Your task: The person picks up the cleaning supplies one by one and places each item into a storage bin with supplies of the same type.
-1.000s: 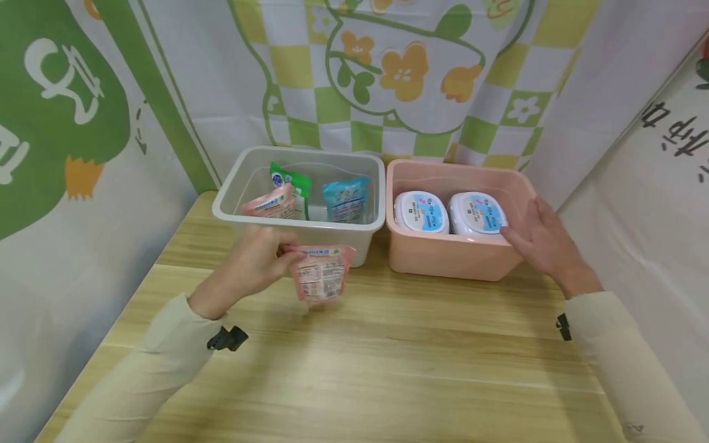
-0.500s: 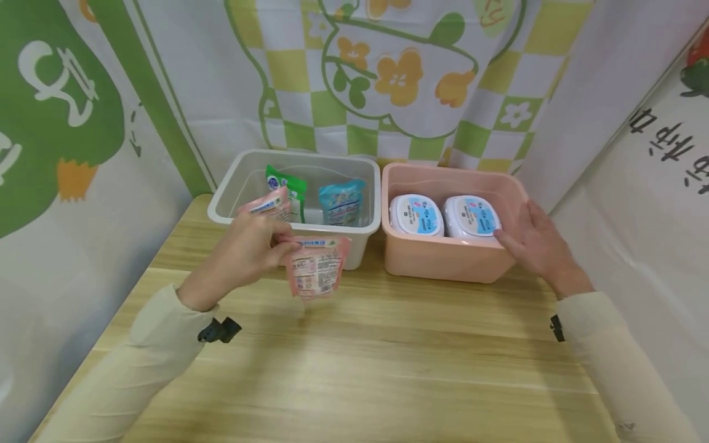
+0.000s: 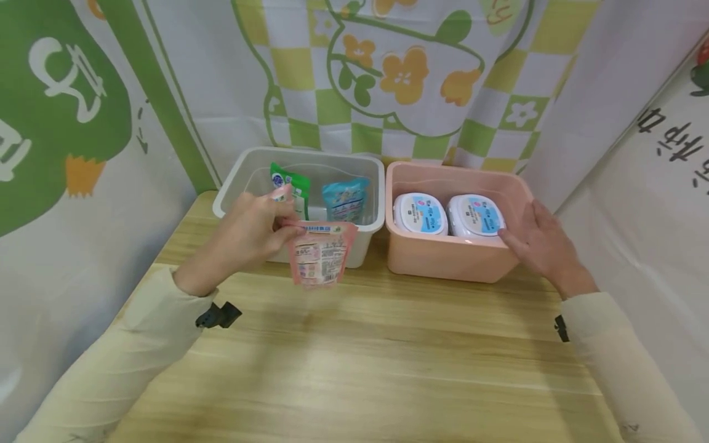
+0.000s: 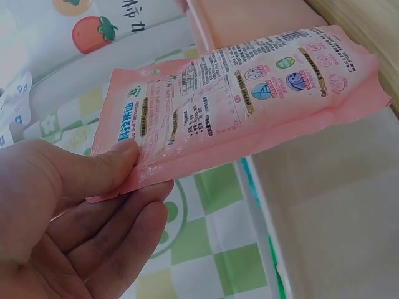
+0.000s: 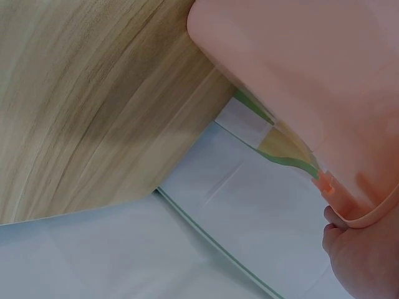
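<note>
My left hand (image 3: pixel 238 237) pinches a pink printed pouch (image 3: pixel 324 255) by its top edge, thumb on the near face. The pouch hangs before the grey bin (image 3: pixel 364 246), overlapping its front wall in the head view. Up close in the left wrist view, the pouch (image 4: pixel 230 99) shows printed text and small icons. Inside the grey bin are a green pouch (image 3: pixel 299 186), a blue pouch (image 3: pixel 346 200) and another pink pouch (image 3: pixel 284 192), mostly hidden by my left hand. My right hand (image 3: pixel 545 243) grips the right rim of the pink bin (image 3: pixel 443 261).
Two white tubs (image 3: pixel 421 213) with blue-labelled lids sit side by side in the pink bin. Both bins stand next to each other at the back of the wooden table (image 3: pixel 388 357). Behind them hangs a patterned curtain (image 3: pixel 404 74), with white sheets at both sides.
My left hand has lifted the pink pouch slightly and now covers most of the other pink pouch in the grey bin. My right hand stays on the pink bin's rim.
</note>
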`<state>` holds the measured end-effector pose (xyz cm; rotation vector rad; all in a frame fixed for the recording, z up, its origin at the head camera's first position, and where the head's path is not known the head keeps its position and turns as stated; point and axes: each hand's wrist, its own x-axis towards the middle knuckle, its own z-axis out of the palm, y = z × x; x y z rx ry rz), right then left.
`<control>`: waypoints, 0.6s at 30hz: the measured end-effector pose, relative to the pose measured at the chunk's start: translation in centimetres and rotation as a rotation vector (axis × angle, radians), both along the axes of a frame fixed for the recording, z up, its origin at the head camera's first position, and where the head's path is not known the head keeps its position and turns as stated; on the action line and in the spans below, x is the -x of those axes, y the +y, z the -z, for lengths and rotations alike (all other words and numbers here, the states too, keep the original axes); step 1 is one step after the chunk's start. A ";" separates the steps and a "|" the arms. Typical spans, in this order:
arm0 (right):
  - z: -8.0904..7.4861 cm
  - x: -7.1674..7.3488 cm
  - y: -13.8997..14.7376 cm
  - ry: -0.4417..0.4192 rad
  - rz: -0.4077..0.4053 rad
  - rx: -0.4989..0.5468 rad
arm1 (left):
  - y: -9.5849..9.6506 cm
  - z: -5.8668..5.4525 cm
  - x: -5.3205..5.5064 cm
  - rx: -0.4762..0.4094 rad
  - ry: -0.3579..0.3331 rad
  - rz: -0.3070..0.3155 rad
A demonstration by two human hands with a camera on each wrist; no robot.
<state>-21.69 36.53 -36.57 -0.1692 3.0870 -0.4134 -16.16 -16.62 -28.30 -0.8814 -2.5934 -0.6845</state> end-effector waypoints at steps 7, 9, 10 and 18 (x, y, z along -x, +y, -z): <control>0.1 0.0 0.3 -0.010 0.004 0.003 | 0.3 -2.0 0.1 0.015 -0.022 -0.023; 0.1 0.0 0.3 -0.012 0.002 0.005 | 0.4 -2.5 0.2 0.015 -0.029 -0.036; 0.1 0.1 0.4 -0.014 0.000 0.006 | 0.4 -2.8 0.2 0.017 -0.030 -0.042; 0.1 0.2 0.3 -0.017 -0.013 0.001 | 0.7 -4.5 0.0 0.002 -0.023 -0.040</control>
